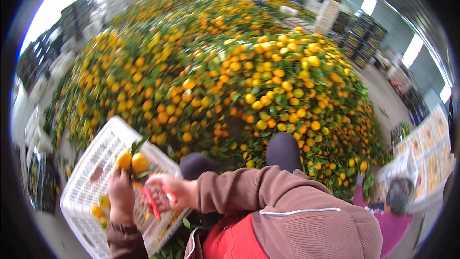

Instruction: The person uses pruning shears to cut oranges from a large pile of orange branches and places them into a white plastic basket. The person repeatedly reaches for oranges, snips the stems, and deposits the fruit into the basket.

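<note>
My left hand is shut on orange mandarins with green leaves attached, above a white slatted plastic crate. Close beside it, my right hand grips red-handled snips; their blades are hard to make out near the fruit. A few loose mandarins lie inside the crate at its left. My knees point towards a large heap of leafy mandarins that fills the space before me.
At the right a person in a purple top is by stacked, filled white crates. Dark crates are piled along the far right wall. A black bag and pale sacks line the left side.
</note>
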Motion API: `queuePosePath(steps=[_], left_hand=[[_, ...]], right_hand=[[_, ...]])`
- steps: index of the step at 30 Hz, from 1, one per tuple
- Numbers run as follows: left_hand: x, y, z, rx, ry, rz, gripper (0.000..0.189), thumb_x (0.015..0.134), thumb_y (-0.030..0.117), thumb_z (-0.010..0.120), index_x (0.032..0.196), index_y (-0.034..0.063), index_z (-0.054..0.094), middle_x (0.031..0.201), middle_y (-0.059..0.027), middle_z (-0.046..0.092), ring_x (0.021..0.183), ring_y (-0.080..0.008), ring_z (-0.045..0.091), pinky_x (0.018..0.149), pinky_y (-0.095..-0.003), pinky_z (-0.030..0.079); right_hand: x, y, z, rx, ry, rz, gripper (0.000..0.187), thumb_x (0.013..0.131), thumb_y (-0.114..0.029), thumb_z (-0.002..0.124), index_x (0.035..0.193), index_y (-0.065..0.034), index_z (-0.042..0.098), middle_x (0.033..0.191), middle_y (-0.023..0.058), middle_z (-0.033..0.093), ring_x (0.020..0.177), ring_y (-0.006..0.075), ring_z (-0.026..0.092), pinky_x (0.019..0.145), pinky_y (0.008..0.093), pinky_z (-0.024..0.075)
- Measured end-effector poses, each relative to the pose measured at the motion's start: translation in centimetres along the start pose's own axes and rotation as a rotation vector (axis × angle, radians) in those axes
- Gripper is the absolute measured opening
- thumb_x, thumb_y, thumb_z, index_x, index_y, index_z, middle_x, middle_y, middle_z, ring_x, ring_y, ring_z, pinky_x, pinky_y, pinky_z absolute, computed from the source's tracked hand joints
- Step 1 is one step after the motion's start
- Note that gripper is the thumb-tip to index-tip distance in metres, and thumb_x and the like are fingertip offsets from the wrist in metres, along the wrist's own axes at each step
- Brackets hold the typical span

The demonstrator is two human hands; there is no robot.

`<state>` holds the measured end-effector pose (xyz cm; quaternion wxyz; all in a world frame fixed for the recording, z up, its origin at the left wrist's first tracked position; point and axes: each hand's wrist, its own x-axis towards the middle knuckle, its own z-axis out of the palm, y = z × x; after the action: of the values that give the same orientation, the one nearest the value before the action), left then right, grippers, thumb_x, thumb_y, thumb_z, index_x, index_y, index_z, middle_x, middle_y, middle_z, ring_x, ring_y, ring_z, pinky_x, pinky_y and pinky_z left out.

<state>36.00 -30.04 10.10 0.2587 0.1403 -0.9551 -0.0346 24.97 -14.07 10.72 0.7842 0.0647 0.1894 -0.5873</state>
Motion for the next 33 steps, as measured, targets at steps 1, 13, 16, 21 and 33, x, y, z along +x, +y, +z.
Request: queuePosePath(steps=[1, 13, 16, 21, 33], left_hand=[[0.0, 0.1, -0.2, 0.014, -0.060, -0.059, 0.032, 0.082, 0.002, 0.055, 0.113, 0.0016, 0.062, 0.116, -0.0159, 0.058, 0.100, -0.0351, 0.057, 0.086, -0.0409, 0.048], [-0.1, 0.6, 0.0, -0.136, -0.098, -0.028, 0.024, 0.075, 0.000, 0.058, 0.098, -0.0030, 0.061, 0.108, -0.0200, 0.058, 0.099, -0.0402, 0.053, 0.083, -0.0458, 0.044], [-0.1, 0.9, 0.3, -0.108, -0.026, 0.016, 0.022, 0.075, 0.000, 0.058, 0.097, -0.0033, 0.061, 0.106, -0.0194, 0.058, 0.098, -0.0399, 0.053, 0.083, -0.0461, 0.044], [-0.4, 0.8, 0.6, -0.212, -0.027, -0.021, 0.023, 0.073, -0.003, 0.057, 0.096, -0.0035, 0.061, 0.103, -0.0177, 0.059, 0.095, -0.0374, 0.056, 0.080, -0.0425, 0.046], [-0.7, -3.3, 1.4, -0.742, -0.124, -0.405, 0.027, 0.089, 0.007, 0.057, 0.115, -0.0006, 0.060, 0.104, -0.0120, 0.063, 0.094, -0.0210, 0.059, 0.083, -0.0320, 0.046]], right_hand=[[0.2, 0.1, 0.2, 0.024, 0.048, 0.058, 0.032, 0.089, -0.032, 0.051, 0.098, -0.0018, 0.054, 0.085, 0.0148, 0.066, 0.076, 0.0271, 0.066, 0.080, 0.0461, 0.0537], [-0.5, 0.9, 0.2, -0.052, 0.121, 0.043, 0.036, 0.090, -0.037, 0.051, 0.097, -0.0025, 0.056, 0.084, 0.0114, 0.065, 0.070, 0.0219, 0.065, 0.072, 0.0404, 0.0572], [-0.6, 0.8, 0.3, 0.004, 0.109, 0.079, 0.037, 0.091, -0.038, 0.050, 0.096, -0.0030, 0.057, 0.082, 0.0105, 0.065, 0.067, 0.0212, 0.065, 0.070, 0.0387, 0.0573], [0.1, 1.0, -0.2, -0.091, 0.185, -0.079, 0.036, 0.092, -0.038, 0.050, 0.094, -0.0029, 0.058, 0.077, 0.0087, 0.065, 0.064, 0.0181, 0.064, 0.066, 0.0363, 0.0564], [-0.3, 1.4, -1.1, -0.306, 0.190, -0.191, 0.021, 0.090, -0.022, 0.055, 0.071, -0.0131, 0.049, 0.057, -0.0030, 0.049, 0.045, 0.0098, 0.049, 0.039, 0.0292, 0.0418]])
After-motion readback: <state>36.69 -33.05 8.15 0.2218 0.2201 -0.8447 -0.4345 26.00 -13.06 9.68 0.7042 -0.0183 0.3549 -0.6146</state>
